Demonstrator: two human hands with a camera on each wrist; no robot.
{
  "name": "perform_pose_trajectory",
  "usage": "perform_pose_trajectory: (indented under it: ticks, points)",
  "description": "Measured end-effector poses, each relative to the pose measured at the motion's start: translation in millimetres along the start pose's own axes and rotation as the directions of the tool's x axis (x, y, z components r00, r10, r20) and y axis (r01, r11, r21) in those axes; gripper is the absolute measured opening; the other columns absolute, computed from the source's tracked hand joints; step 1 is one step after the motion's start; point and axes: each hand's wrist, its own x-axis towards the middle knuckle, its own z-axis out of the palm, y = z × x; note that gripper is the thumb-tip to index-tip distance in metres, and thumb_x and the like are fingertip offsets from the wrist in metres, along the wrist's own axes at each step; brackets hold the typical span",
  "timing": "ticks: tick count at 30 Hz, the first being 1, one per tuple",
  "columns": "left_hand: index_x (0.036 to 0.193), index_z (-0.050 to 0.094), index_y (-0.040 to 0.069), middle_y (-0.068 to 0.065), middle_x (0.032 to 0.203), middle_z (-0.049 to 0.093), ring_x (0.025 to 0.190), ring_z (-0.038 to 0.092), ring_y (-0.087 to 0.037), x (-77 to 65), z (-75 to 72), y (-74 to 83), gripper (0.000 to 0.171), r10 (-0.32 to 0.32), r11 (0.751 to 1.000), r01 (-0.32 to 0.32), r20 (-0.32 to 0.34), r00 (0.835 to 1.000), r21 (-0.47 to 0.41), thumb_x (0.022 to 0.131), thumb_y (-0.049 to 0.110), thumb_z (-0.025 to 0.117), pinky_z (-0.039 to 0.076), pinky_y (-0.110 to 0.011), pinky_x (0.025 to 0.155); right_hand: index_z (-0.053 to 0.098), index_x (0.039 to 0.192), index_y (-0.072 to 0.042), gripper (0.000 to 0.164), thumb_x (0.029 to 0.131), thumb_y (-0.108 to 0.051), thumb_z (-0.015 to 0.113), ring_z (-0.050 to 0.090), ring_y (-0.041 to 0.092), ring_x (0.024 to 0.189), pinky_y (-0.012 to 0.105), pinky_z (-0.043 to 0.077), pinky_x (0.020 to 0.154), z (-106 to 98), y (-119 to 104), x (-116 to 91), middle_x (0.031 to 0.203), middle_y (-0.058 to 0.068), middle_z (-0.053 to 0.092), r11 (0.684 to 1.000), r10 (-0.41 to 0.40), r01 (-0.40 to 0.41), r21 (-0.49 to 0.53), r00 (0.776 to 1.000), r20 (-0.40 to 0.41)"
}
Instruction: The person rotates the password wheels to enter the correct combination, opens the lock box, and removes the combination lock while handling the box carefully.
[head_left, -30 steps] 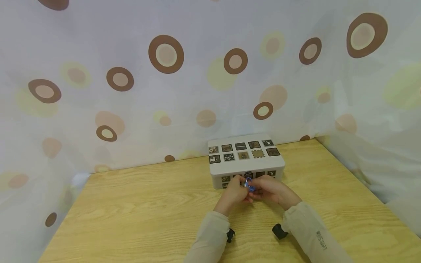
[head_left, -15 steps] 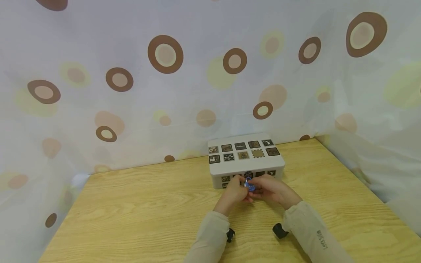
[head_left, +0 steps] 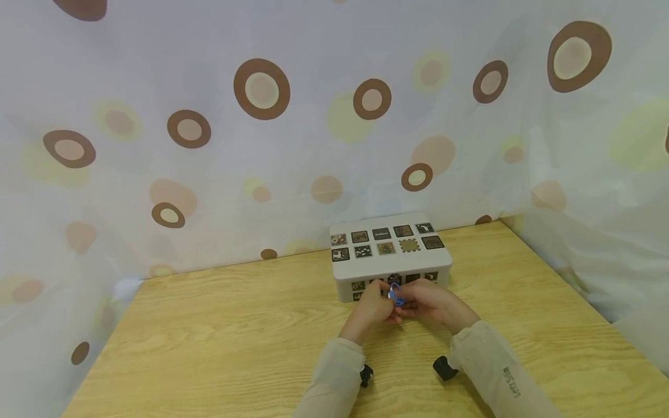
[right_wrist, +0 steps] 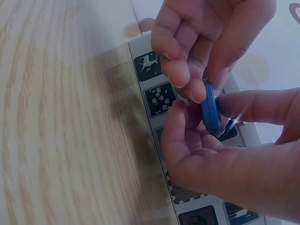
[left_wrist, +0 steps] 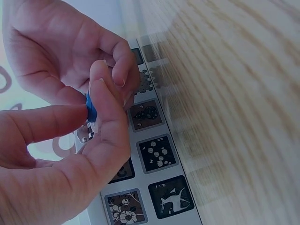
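Observation:
A small blue padlock point(head_left: 396, 297), with a loop on top in the head view, is held between both hands at the front of a white box point(head_left: 360, 268). My left hand point(head_left: 370, 306) pinches its left side between thumb and fingers. From the right, my right hand point(head_left: 436, 299) grips the padlock with thumb and curled fingers. In the right wrist view the blue padlock body point(right_wrist: 211, 107) stands edge-on and a bit of metal shows beside it. Fingers hide much of the padlock. Behind it is the box's clasp point(head_left: 395, 277).
The lidded box, printed with dark picture squares, sits at the back of a wooden table point(head_left: 219, 337). Behind it hangs a pale curtain point(head_left: 298, 151) with brown circles, which also rises along the sides. Black wrist devices point(head_left: 445, 368) hang below the sleeves.
Both hands stay at the front of the box. The right thumb shifts slightly on the blue padlock, and its loop shows more clearly than half a second ago. The box has not moved.

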Motion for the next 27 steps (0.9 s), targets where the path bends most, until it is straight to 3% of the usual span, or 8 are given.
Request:
perform_pose_trajectory:
  ticks: [6, 12, 20, 27]
  points:
    - [0.121, 0.046, -0.004, -0.011, 0.066, 0.059, 0.057, 0.066, -0.023, -1.4, 0.0, -0.2, 0.032, 0.013, 1.0, -0.013, -0.001, 1.0, 0.003, 0.09, -0.01, 0.049, 0.058, -0.038, 0.066, 0.053, 0.11, 0.019, 0.024, 0.094, 0.001, 0.049, 0.061, 0.012, 0.073, 0.021, 0.054, 0.07, 0.3, 0.7, -1.1, 0.082, 0.007, 0.06, 1.0, -0.018, 0.018, 0.018, 1.0, 0.016]
    - [0.121, 0.047, -0.004, -0.009, 0.064, 0.058, 0.062, 0.068, -0.027, -0.9, 0.7, -2.2, 0.03, 0.01, 1.0, -0.01, 0.005, 1.0, 0.012, 0.091, -0.01, 0.048, 0.058, -0.038, 0.066, 0.06, 0.096, 0.009, 0.015, 0.094, -0.002, 0.049, 0.062, 0.012, 0.069, 0.021, 0.054, 0.068, 1.4, 0.2, -2.0, 0.077, 0.006, 0.061, 0.999, 0.009, -0.009, 0.033, 1.0, -0.005]
    - [0.122, 0.046, -0.004, -0.009, 0.064, 0.058, 0.061, 0.068, -0.027, -1.5, 1.0, -2.2, 0.031, 0.011, 1.0, -0.011, 0.002, 1.0, 0.012, 0.092, -0.01, 0.046, 0.058, -0.038, 0.065, 0.061, 0.092, 0.003, 0.016, 0.097, -0.006, 0.05, 0.063, 0.011, 0.068, 0.021, 0.054, 0.068, 0.8, 0.6, -1.2, 0.075, 0.005, 0.063, 0.999, 0.033, -0.033, 0.013, 0.999, 0.004]
    - [0.124, 0.045, -0.004, -0.011, 0.067, 0.059, 0.064, 0.069, -0.029, -1.7, 1.1, -1.2, 0.034, 0.01, 1.0, -0.01, -0.005, 1.0, 0.011, 0.09, -0.011, 0.046, 0.058, -0.04, 0.068, 0.059, 0.1, 0.01, 0.017, 0.096, -0.002, 0.049, 0.062, 0.01, 0.071, 0.02, 0.054, 0.069, -0.5, 0.8, -1.2, 0.08, 0.006, 0.06, 1.0, -0.004, 0.004, 0.009, 1.0, 0.02]
